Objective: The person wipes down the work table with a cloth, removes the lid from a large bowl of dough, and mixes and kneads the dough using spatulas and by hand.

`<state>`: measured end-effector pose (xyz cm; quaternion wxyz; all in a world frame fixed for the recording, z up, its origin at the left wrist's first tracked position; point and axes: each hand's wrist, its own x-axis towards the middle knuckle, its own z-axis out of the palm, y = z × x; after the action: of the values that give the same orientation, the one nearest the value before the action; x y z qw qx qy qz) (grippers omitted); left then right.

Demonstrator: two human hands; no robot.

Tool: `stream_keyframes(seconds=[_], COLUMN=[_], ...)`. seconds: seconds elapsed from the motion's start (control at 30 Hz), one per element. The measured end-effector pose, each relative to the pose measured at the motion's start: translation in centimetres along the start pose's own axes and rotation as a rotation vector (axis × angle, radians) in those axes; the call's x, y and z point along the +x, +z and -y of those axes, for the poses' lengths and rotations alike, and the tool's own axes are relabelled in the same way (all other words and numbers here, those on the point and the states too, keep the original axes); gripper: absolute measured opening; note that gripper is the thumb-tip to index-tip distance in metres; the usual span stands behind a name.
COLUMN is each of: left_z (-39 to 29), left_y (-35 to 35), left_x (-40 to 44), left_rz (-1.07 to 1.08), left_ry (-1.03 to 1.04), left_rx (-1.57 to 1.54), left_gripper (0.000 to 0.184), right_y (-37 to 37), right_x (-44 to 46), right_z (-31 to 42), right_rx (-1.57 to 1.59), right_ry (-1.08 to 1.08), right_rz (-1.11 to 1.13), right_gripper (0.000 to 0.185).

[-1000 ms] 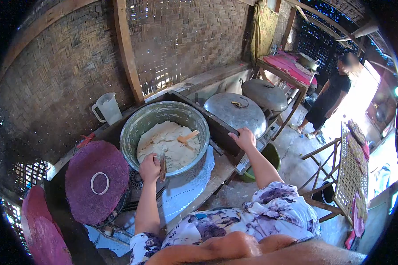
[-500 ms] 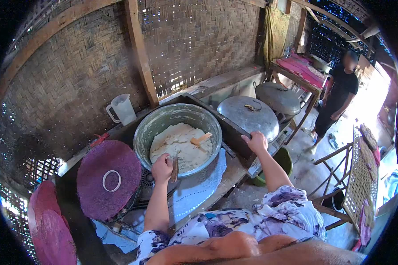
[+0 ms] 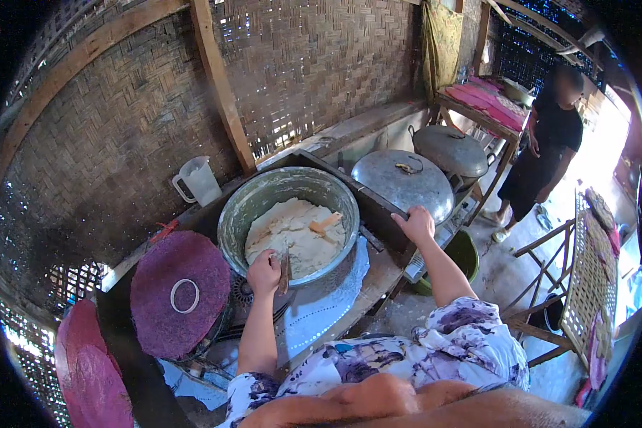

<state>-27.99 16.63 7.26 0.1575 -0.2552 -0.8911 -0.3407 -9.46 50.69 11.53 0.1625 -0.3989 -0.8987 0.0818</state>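
Observation:
My left hand (image 3: pixel 265 272) is closed around a thin flat tool (image 3: pixel 284 271) with a brown edge, held upright at the near rim of a large green basin (image 3: pixel 230 225). Whitish, crumbly dough or flour (image 3: pixel 292 239) fills the lower part of this basin. A flat wooden piece (image 3: pixel 326 223) sticks out of the white mass. Off to the right, my right hand (image 3: pixel 416 225) rests on the edge of a dark wooden board (image 3: pixel 385 207), its thumb spread away from the fingers. Nothing shows in that hand.
A round purple mat (image 3: pixel 157 285) with a white ring (image 3: pixel 185 296) lies to the left. Behind stands a clear plastic jug (image 3: pixel 198 180). Two lidded metal pots (image 3: pixel 403 182) sit to the right, above a green bucket (image 3: pixel 464 258). Another person (image 3: pixel 549 139) stands beyond, near a woven rack (image 3: pixel 588 264).
The view has shifted slightly. The other person has stepped a little and lowered their head. Both of my hands stay in nearly the same places.

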Motion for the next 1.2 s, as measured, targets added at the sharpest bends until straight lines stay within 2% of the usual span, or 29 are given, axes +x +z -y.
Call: stream_keyframes(seconds=[0.07,0.17,0.27,0.97,1.2], left_z=[0.1,-0.1,-0.1,0.4,0.3], left_y=[0.1,-0.1,-0.1,0.3,0.2], left_x=[0.0,0.0,0.0,0.1,0.1], left_rz=[0.001,-0.002,-0.008,0.001,0.050], left_ry=[-0.008,-0.011,0.001,-0.009,-0.040], left_rx=[0.022,0.029,0.013,0.002,0.016], left_gripper=[0.021,0.021,0.021,0.022,0.023], right_y=[-0.1,1.4,2.0,1.9,0.9], right_x=[0.1,0.4,0.7,0.5,0.3], right_z=[0.1,-0.6,-0.9,-0.9,-0.3], right_rx=[-0.013,-0.003,-0.021,-0.001,-0.009], right_ry=[0.020,-0.006,-0.011,-0.015,0.005], right_rz=[0.027,-0.100,-0.110,-0.113,-0.047], right_gripper=[0.056,0.052,0.053,0.052,0.056])
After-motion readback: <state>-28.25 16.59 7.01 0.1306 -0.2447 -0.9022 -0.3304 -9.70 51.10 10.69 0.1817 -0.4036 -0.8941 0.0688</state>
